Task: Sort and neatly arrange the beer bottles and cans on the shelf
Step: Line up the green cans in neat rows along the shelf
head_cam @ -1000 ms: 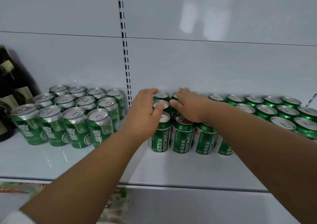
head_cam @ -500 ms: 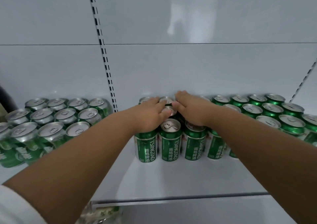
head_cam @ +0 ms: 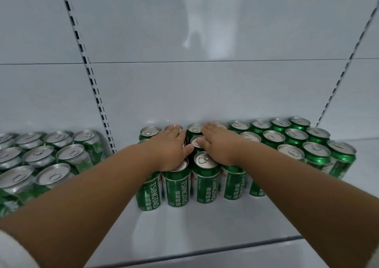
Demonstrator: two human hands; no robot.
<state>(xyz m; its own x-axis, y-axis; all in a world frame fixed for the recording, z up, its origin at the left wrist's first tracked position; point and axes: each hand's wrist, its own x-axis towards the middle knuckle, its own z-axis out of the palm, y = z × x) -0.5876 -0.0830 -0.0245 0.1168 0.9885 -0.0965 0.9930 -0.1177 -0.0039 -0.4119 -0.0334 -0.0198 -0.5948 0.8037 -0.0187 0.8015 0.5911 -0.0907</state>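
Where cans (head_cam: 206, 177) cluster, both palms flat

A shop aisle; white slotted-upright shelving (head_cam: 215, 226) stocked with rows of identical green beer cans (head_cam: 207, 177)

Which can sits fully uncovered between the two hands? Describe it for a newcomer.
Find the slotted upright on the back wall; the Tsingtao block stands right of it. In its front row, the can between the left hand and right hand shows its whole lid; its neighbours' lids are hand-covered.
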